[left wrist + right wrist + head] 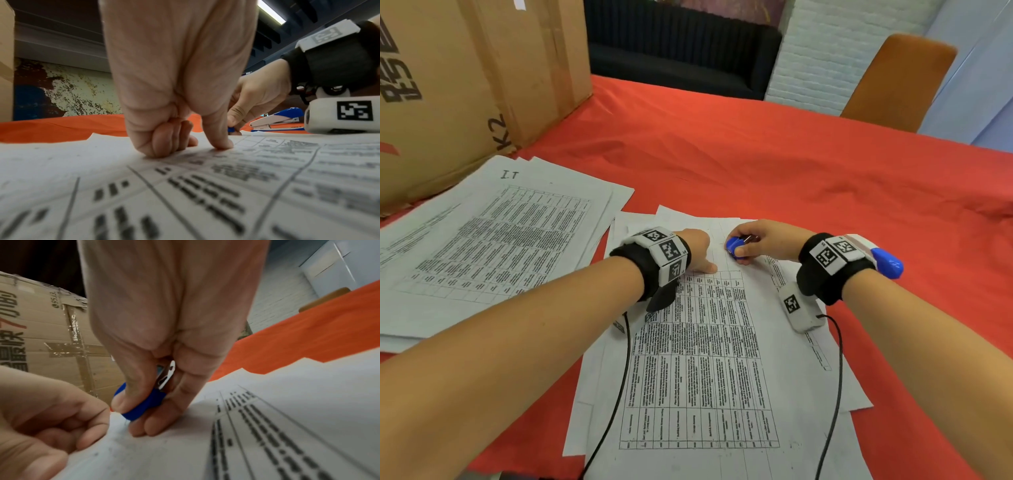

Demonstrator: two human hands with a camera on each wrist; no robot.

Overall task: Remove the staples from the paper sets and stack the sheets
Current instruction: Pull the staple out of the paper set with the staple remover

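A stapled paper set [705, 359] printed with tables lies in front of me on the red cloth. My left hand [698, 251] rests on its top edge, fingers curled under and the thumb [218, 141] pressing the sheet flat. Just to its right, my right hand [751, 244] grips a blue staple remover [735, 245] between thumb and fingers, its tip down at the paper's top edge [141, 407]. The staple itself is hidden under the tool. A loose stack of sheets [493, 233] lies to the left.
A large cardboard box [465, 85] stands at the back left, touching the stack. A blue stapler [890, 264] lies on the cloth behind my right wrist. An orange chair [900, 78] stands at the far side of the table with the red cloth [774, 164].
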